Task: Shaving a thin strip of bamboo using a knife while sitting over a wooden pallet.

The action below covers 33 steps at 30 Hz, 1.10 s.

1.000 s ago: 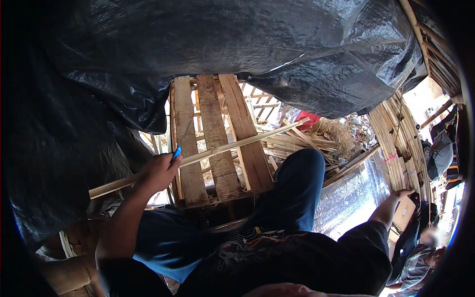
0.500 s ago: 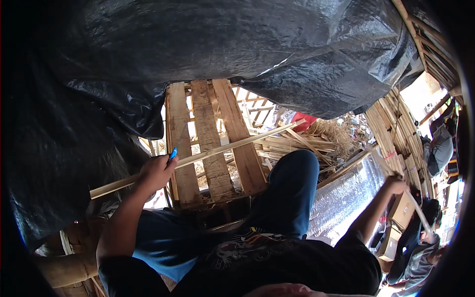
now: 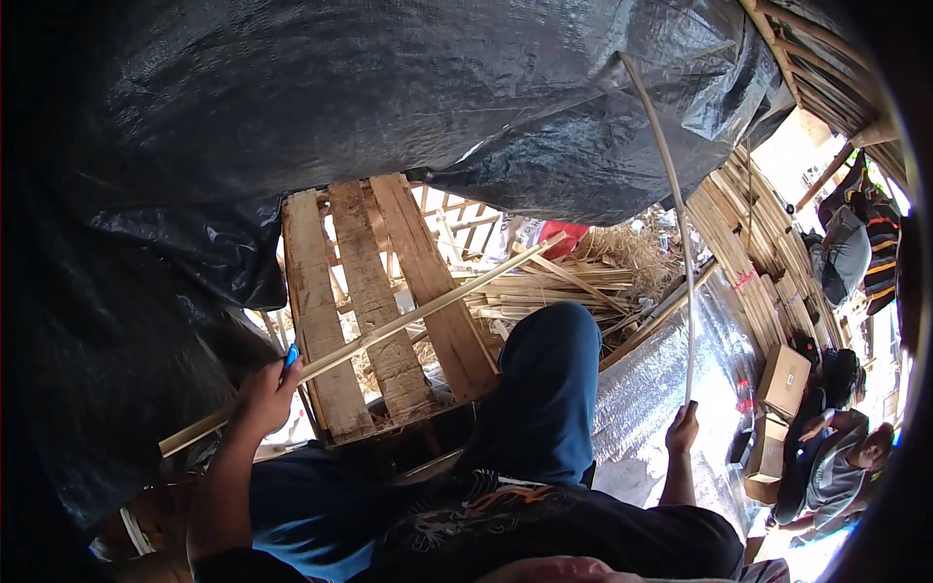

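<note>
black plastic sheeting (image 3: 408, 107) fills the top of my view, with a wooden pallet (image 3: 374, 301) leaning below it. across the pallet lies a long flat bamboo slat (image 3: 389, 330), its long axis rising from lower left to upper right. my left hand (image 3: 262, 394) is closed around it near the low end, beside something blue (image 3: 291, 355). my right hand (image 3: 683, 428) grips the foot of a thin bamboo strip (image 3: 675, 223), which arcs up and leftward, well apart from the slat.

Left hand (image 3: 260, 391) grips a long slat (image 3: 389, 330); right hand (image 3: 683, 429) holds a thin strip (image 3: 671, 194) upright.
</note>
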Motion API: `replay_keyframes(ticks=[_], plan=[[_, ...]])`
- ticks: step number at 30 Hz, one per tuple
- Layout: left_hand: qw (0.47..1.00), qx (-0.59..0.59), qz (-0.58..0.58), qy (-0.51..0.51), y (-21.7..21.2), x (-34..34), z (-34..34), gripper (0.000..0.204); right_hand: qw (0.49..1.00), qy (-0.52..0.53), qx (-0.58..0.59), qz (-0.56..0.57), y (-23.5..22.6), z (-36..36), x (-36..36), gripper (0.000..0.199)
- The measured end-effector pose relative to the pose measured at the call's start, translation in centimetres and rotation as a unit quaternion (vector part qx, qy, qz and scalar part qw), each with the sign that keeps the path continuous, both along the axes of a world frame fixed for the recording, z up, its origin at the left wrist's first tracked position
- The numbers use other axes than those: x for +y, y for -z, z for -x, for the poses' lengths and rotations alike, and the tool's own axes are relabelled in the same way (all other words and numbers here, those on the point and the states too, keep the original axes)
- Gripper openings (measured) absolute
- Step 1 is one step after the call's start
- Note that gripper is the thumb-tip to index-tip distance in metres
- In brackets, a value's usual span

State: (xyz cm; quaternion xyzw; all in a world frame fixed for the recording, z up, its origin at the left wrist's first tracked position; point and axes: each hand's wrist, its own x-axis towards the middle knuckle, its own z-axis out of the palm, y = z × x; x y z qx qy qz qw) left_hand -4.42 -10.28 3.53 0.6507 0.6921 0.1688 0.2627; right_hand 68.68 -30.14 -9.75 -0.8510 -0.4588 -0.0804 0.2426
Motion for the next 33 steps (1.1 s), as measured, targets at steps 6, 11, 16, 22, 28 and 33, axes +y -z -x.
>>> replay_keyframes(ticks=[6, 11, 16, 22, 28, 33], plan=[[0.999, -0.012, -0.039, 0.002, 1.4, -0.5, 0.8, 0.034, 0.996, 0.001, -0.048, 0.081, -0.2, -3.1, 3.5, 0.013], [0.999, -0.036, -0.032, -0.015, 0.3, -1.1, 0.3, 0.034, 0.99, 0.033, -0.059, 0.123, 1.4, -2.4, 7.3, 0.018], [0.999, 0.0, 0.004, -0.042, 0.1, -0.6, 0.6, 0.033, 0.979, 0.041, -0.047, 0.196, 0.1, -1.1, 18.2, 0.033], [0.999, -0.025, 0.011, -0.032, 0.7, -0.2, 1.1, 0.033, 0.997, -0.035, -0.025, 0.068, 5.7, -0.3, 26.9, 0.03], [0.999, -0.015, 0.043, -0.003, 0.1, 2.7, -1.2, 0.035, 0.994, -0.018, -0.026, 0.104, 9.2, -1.0, 31.3, 0.035], [0.995, 0.004, 0.095, -0.043, -0.3, 1.9, 0.1, 0.036, 0.994, -0.053, -0.016, 0.093, 6.4, 4.6, 37.8, 0.034]])
